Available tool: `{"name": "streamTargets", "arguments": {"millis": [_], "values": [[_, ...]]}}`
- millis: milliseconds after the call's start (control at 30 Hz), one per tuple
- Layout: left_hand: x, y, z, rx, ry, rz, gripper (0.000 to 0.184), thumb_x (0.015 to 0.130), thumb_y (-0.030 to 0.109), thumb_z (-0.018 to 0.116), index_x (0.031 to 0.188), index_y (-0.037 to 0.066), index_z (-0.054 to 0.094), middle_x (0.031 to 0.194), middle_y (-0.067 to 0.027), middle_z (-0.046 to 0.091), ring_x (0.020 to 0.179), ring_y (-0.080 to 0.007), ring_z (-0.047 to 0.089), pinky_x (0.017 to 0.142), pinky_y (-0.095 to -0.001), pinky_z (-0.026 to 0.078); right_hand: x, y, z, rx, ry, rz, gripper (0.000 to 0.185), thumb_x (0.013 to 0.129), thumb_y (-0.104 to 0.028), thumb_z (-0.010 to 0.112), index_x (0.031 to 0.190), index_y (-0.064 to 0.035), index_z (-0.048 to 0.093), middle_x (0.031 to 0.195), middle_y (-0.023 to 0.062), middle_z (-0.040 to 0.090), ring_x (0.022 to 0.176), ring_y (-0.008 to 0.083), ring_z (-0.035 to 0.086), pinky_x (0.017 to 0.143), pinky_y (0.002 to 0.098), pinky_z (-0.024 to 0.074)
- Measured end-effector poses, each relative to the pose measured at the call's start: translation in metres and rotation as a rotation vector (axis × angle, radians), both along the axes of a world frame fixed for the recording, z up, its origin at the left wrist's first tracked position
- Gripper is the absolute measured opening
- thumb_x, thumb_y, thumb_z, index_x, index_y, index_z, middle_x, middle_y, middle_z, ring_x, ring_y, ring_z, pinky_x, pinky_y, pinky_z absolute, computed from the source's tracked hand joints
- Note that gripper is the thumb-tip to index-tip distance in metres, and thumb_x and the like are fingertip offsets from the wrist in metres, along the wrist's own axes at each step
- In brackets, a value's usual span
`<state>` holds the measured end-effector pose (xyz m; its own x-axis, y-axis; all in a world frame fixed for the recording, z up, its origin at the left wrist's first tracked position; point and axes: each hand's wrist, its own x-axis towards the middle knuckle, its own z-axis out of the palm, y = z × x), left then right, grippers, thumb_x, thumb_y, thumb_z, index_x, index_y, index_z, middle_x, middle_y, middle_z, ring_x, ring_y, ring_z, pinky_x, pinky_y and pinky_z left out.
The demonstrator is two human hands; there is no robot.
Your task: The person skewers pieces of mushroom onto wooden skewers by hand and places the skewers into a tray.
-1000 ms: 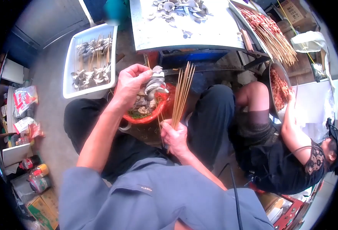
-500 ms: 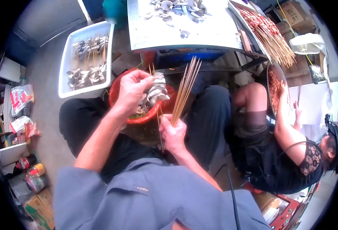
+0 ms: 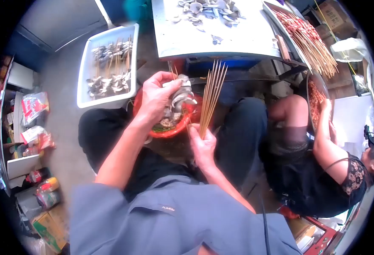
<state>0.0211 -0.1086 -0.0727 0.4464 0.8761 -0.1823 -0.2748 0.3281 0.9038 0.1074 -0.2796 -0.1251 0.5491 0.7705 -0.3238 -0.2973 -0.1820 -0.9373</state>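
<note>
My left hand (image 3: pixel 156 97) is closed on the upper part of a mushroom skewer (image 3: pixel 182 98), its thumb and fingers pressing on the grey-white mushroom pieces. Two stick tips poke out above them. Lower and to the right, my right hand (image 3: pixel 203 146) grips a fanned bundle of bamboo skewers (image 3: pixel 214 95), points upward. The same fingers seem to hold the lower end of the mushroom skewer; the exact grip is hidden. Under both hands stands a red basin (image 3: pixel 170 133), with mushroom pieces and some green bits partly visible inside.
A white tray (image 3: pixel 80 87) at left holds rows of mushroom skewers. Loose mushrooms lie on the white table (image 3: pixel 174 44) ahead. Meat skewers (image 3: pixel 310 42) fill a tray at far right. A co-worker (image 3: pixel 318 174) sits at right, hands at a pan of meat (image 3: pixel 316 100).
The view has shifted, so the whole scene sits further right. My left fingers have moved down onto the mushroom pieces. My right hand keeps its bundle. The co-worker's hands have come closer together.
</note>
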Motion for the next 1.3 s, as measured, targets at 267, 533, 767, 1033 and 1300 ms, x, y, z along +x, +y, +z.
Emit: {"name": "streamTargets", "arguments": {"millis": [267, 533, 767, 1033, 1300], "values": [[-0.021, 0.015, 0.011, 0.114, -0.004, 0.060, 0.032, 0.087, 0.008, 0.070, 0.114, -0.002, 0.058, 0.103, -0.0099, 0.067, 0.089, -0.0140, 0.065, 0.079, -0.0262, 0.053, -0.006, -0.001, 0.004, 0.008, 0.088, 0.144, 0.015, 0.094, -0.014, 0.060, 0.102, -0.0018, 0.065, 0.072, 0.0003, 0.063, 0.052, 0.0015, 0.044, 0.045, 0.0183, 0.0319], [-0.044, 0.007, 0.012, 0.165, -0.006, 0.165, 0.047, 0.083, -0.004, 0.066, 0.126, -0.001, 0.050, 0.109, -0.0107, 0.063, 0.092, -0.0152, 0.064, 0.073, -0.0245, 0.054, -0.013, -0.004, 0.007, 0.065, 0.054, 0.220, 0.014, 0.095, -0.014, 0.059, 0.099, -0.0023, 0.065, 0.072, 0.0002, 0.064, 0.055, 0.0033, 0.048, 0.049, 0.0201, 0.0359], [-0.118, 0.144, 0.068, 0.278, 0.329, 0.379, 0.033, 0.086, 0.002, 0.063, 0.116, -0.002, 0.050, 0.100, -0.0126, 0.065, 0.077, -0.0168, 0.067, 0.063, -0.0270, 0.057, -0.027, -0.003, -0.008, 0.041, 0.035, 0.349, 0.016, 0.095, -0.016, 0.059, 0.098, -0.0016, 0.065, 0.065, -0.0009, 0.059, 0.060, 0.0051, 0.052, 0.055, 0.0234, 0.0413], [-0.128, 0.270, -0.027, 0.073, 0.606, 0.204, 0.035, 0.080, -0.002, 0.064, 0.114, 0.003, 0.056, 0.093, -0.0090, 0.065, 0.066, -0.0141, 0.064, 0.048, -0.0253, 0.054, -0.035, 0.007, -0.005, -0.095, 0.061, 0.502, 0.021, 0.095, -0.024, 0.060, 0.089, -0.0038, 0.064, 0.065, -0.0013, 0.059, 0.060, 0.0058, 0.053, 0.054, 0.0246, 0.0429], [-0.094, 0.302, -0.096, 0.148, 0.814, 0.059, 0.040, 0.075, 0.011, 0.071, 0.113, 0.003, 0.058, 0.088, -0.0069, 0.063, 0.068, -0.0176, 0.064, 0.059, -0.0318, 0.055, -0.030, 0.018, -0.009, -0.218, 0.174, 0.532, 0.026, 0.096, -0.027, 0.058, 0.102, -0.0021, 0.065, 0.069, -0.0009, 0.060, 0.061, 0.0060, 0.052, 0.055, 0.0221, 0.0408]]}}
